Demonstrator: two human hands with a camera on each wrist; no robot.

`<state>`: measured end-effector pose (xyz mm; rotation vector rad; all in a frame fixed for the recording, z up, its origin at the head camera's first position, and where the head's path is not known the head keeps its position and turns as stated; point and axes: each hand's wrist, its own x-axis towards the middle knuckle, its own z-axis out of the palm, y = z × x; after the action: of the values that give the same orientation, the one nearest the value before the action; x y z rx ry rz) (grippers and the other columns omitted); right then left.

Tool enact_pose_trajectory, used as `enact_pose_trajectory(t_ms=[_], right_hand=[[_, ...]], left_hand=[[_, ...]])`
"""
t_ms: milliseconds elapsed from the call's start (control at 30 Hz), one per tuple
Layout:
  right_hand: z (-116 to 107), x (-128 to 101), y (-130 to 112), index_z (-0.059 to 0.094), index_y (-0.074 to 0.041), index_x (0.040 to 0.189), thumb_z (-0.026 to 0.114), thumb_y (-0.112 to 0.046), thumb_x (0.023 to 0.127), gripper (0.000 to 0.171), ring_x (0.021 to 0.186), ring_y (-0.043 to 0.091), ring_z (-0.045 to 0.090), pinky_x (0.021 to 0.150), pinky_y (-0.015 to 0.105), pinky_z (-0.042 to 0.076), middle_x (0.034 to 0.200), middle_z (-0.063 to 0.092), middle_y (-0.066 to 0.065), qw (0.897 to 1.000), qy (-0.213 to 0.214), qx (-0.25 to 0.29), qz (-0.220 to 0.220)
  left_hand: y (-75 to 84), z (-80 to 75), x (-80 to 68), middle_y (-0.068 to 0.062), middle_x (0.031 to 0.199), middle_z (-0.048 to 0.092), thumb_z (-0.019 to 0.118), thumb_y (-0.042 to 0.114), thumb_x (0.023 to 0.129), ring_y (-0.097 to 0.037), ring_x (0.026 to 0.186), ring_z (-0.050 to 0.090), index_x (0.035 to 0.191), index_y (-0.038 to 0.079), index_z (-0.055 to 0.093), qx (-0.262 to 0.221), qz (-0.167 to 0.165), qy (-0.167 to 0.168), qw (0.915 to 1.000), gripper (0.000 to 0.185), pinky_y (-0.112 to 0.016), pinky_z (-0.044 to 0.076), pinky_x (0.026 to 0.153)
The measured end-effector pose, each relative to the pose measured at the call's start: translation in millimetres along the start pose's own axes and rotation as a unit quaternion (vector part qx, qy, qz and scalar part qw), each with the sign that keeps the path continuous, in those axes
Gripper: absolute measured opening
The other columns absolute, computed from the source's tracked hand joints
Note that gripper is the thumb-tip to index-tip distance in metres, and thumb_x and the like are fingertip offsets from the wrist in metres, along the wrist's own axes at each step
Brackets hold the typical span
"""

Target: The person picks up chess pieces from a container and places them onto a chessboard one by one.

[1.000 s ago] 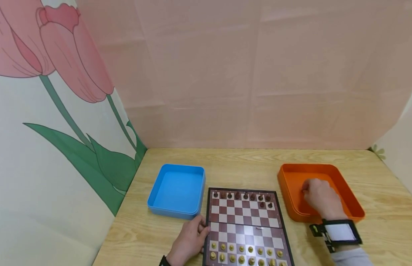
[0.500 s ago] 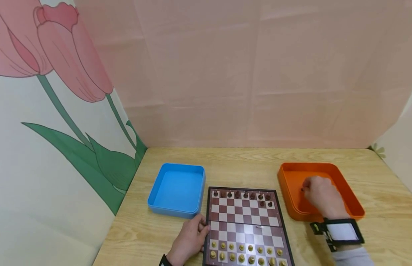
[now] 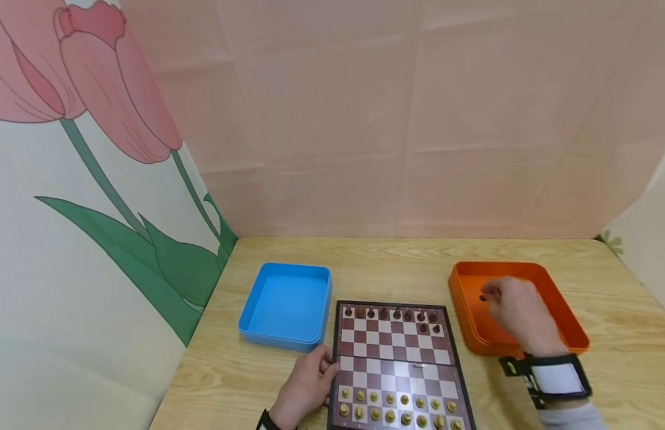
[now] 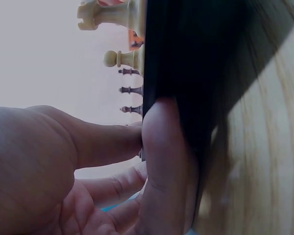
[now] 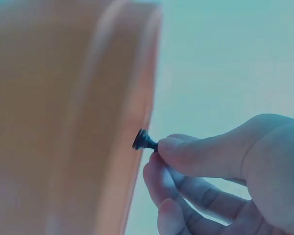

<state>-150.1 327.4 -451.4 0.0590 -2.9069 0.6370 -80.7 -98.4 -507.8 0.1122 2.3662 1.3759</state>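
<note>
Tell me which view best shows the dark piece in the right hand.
Right wrist: the piece sits close up, pinched by the right hand, base showing. In the head view it is a tiny dark speck over the orange tray. Left wrist misses it.

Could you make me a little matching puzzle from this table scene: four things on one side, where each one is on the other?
Things:
1. blue tray
2. orange tray
3. left hand
4. dark chess piece

Places:
A. pinched in the right hand
B. right of the chessboard
C. on the chessboard's left edge
D. left of the chessboard

Pairs: 1-D, 2-B, 3-C, 4-A
</note>
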Motion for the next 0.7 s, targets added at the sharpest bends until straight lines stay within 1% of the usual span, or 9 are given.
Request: enact_pose_trajectory(t_ms=[67, 133, 200, 233, 367, 500, 700], right_hand=[[-2.6, -0.9, -4.9, 0.078, 0.007, 0.100, 0.075, 0.004, 0.091, 0.009, 0.072, 0.028, 0.070, 0.061, 0.047, 0.062, 0.095, 0.077, 0.025, 1.000, 0.007, 0.010, -0.018], [-5.8, -2.1, -9.9, 0.078, 0.005, 0.100, 0.075, 0.002, 0.093, 0.008, 0.071, 0.024, 0.067, 0.057, 0.037, 0.058, 0.094, 0.078, 0.023, 0.999, 0.009, 0.021, -0.031], [-8.8, -3.5, -15.3, 0.078, 0.003, 0.102, 0.076, 0.000, 0.094, 0.008, 0.073, 0.022, 0.067, 0.056, 0.029, 0.054, 0.095, 0.078, 0.020, 0.999, 0.009, 0.032, -0.038], [-10.0, -4.1, -17.9, 0.078, 0.002, 0.102, 0.076, -0.001, 0.094, 0.009, 0.074, 0.022, 0.068, 0.056, 0.027, 0.053, 0.096, 0.078, 0.019, 0.998, 0.008, 0.037, -0.040], [-13.6, -5.7, -28.6, 0.079, 0.000, 0.103, 0.078, -0.004, 0.095, 0.009, 0.077, 0.024, 0.071, 0.057, 0.024, 0.054, 0.098, 0.078, 0.018, 0.997, 0.010, 0.053, -0.048], [-14.5, -7.3, -39.0, 0.080, -0.003, 0.102, 0.080, -0.002, 0.093, 0.008, 0.074, 0.020, 0.069, 0.059, 0.024, 0.054, 0.096, 0.079, 0.014, 0.996, 0.014, 0.055, -0.066], [-12.6, -9.8, -55.9, 0.079, -0.003, 0.103, 0.081, 0.000, 0.092, 0.012, 0.075, 0.017, 0.063, 0.059, 0.023, 0.053, 0.092, 0.076, 0.008, 0.995, -0.006, 0.062, -0.083]], left_hand=[[0.3, -0.1, -0.3, -0.001, 0.082, 0.065, 0.066, 0.017, 0.108, -0.016, 0.065, 0.065, 0.106, 0.009, 0.062, 0.000, 0.000, 0.000, 1.0000, 0.009, -0.031, 0.056, 0.050], [0.7, -0.3, -0.7, -0.001, 0.082, 0.065, 0.066, 0.017, 0.108, -0.016, 0.064, 0.065, 0.106, 0.009, 0.062, 0.000, 0.001, -0.001, 1.0000, 0.009, -0.031, 0.056, 0.050], [1.1, -0.5, -1.0, -0.001, 0.082, 0.065, 0.066, 0.017, 0.108, -0.016, 0.064, 0.065, 0.106, 0.009, 0.062, 0.000, 0.002, -0.001, 1.0000, 0.009, -0.031, 0.056, 0.050], [0.9, -0.6, -1.2, -0.001, 0.082, 0.065, 0.066, 0.016, 0.108, -0.016, 0.064, 0.065, 0.106, 0.009, 0.062, 0.001, 0.001, -0.001, 1.0000, 0.009, -0.031, 0.056, 0.050], [1.1, -1.2, -1.0, -0.001, 0.083, 0.066, 0.065, 0.017, 0.108, -0.016, 0.065, 0.065, 0.106, 0.009, 0.062, 0.000, -0.008, -0.002, 1.0000, 0.009, -0.031, 0.056, 0.051], [1.0, -1.0, 0.0, -0.001, 0.083, 0.066, 0.066, 0.018, 0.108, -0.016, 0.066, 0.065, 0.107, 0.010, 0.062, -0.001, -0.014, -0.002, 0.9999, 0.009, -0.032, 0.057, 0.052], [0.5, -0.9, 0.1, -0.001, 0.083, 0.066, 0.066, 0.018, 0.108, -0.017, 0.065, 0.065, 0.107, 0.009, 0.062, -0.002, -0.004, -0.002, 1.0000, 0.009, -0.031, 0.056, 0.051]])
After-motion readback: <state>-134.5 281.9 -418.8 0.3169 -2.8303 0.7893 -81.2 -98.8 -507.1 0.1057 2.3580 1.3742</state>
